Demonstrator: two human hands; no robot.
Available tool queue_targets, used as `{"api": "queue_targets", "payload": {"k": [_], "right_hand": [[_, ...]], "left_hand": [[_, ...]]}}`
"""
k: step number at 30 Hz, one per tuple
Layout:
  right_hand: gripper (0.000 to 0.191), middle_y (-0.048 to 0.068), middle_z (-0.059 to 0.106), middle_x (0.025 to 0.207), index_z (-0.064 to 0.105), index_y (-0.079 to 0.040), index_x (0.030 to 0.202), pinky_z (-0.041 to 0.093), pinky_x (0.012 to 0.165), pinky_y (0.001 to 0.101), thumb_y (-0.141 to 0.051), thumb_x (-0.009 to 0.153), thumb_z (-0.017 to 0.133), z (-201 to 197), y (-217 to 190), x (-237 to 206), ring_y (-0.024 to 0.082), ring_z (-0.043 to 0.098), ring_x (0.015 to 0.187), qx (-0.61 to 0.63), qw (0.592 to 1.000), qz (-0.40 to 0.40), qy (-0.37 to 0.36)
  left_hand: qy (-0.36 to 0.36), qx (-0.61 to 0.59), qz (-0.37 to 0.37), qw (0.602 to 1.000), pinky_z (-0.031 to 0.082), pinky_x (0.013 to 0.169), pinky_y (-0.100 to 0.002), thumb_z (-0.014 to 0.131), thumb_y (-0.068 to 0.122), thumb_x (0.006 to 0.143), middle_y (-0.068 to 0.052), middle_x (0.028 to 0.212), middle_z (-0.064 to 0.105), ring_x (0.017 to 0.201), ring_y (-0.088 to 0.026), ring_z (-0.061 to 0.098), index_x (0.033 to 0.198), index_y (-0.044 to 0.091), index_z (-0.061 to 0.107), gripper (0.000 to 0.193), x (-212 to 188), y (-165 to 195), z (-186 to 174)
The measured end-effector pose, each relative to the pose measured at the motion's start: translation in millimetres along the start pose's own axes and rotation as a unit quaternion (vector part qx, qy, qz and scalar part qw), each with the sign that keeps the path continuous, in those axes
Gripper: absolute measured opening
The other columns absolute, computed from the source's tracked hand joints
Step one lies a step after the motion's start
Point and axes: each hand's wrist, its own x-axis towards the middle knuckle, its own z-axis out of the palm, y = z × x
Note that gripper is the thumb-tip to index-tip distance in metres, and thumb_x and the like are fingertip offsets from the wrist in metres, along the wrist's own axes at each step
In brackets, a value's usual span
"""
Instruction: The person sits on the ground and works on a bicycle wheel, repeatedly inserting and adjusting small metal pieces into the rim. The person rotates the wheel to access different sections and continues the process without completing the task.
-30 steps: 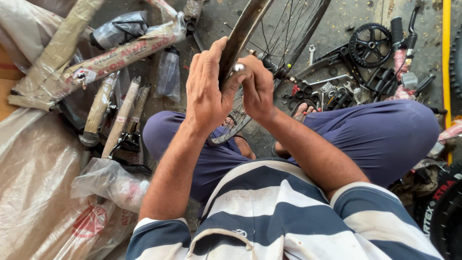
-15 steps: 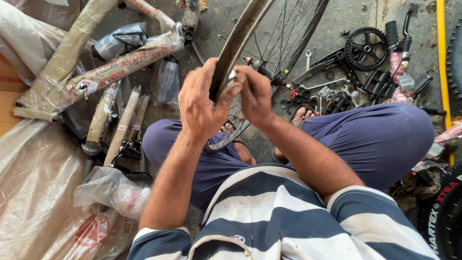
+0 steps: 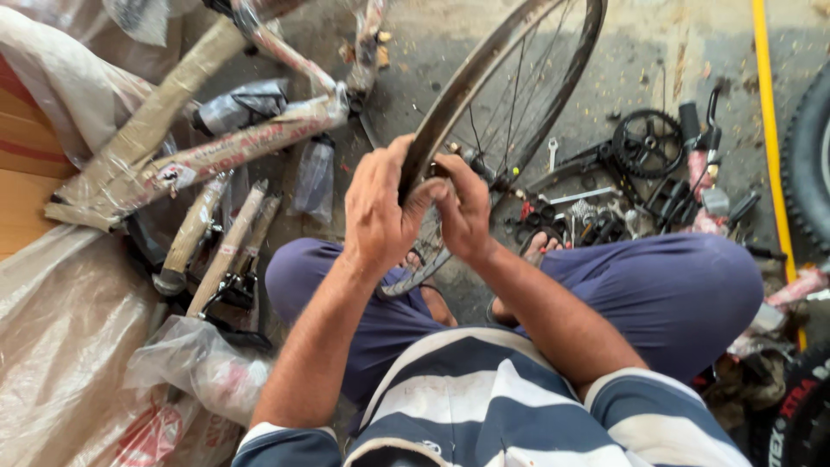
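A spoked bicycle wheel rim [image 3: 510,78] stands upright between my knees, its lower edge resting near my lap. My left hand [image 3: 378,212] wraps over the rim from the left, thumb pressed on its outer edge. My right hand [image 3: 462,212] grips the same stretch of rim from the right, fingers curled against the spokes. Both hands meet at the rim's near side. I sit cross-legged in purple trousers and a striped shirt.
A bicycle frame [image 3: 207,151] wrapped in cardboard and plastic lies at the left, over plastic sheeting [image 3: 69,346]. A black chainring with crank [image 3: 647,143], a small spanner [image 3: 553,154] and loose parts lie on the concrete at the right. Knobbly tyres [image 3: 808,147] stand at the right edge.
My hands keep their hold on the rim, with the fingers shifting slightly along it. The view has tilted a little, so the wheel and frame sit lower in the picture.
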Motion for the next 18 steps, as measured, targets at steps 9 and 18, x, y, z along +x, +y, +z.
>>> {"api": "queue_targets", "payload": {"k": [9, 18], "right_hand": [[0.026, 0.013, 0.069, 0.114, 0.06, 0.001, 0.133, 0.056, 0.09, 0.031, -0.01, 0.109, 0.06, 0.2, 11.4, 3.4, 0.019, 0.067, 0.103, 0.072, 0.997, -0.011, -0.035], [0.023, 0.008, 0.07, 0.111, 0.068, 0.001, 0.125, 0.052, 0.085, 0.0278, -0.015, 0.112, 0.057, -8.4, 25.8, -2.3, 0.011, 0.062, 0.097, 0.14, 0.988, 0.067, -0.016]], "left_hand": [[-0.011, -0.059, -0.101, 0.993, 0.054, 0.089, -0.039, 0.074, 0.041, 0.093, -0.013, 0.107, 0.07, 0.1, -0.03, 0.069, 0.134, 0.006, 0.061, 0.056, 2.5, 8.9, -9.0], [-0.004, -0.073, -0.008, 0.997, 0.051, 0.09, -0.04, 0.07, 0.043, 0.098, -0.015, 0.113, 0.065, 0.101, -0.03, 0.065, 0.145, -0.001, 0.049, 0.068, 1.2, 1.4, -4.9]]}}
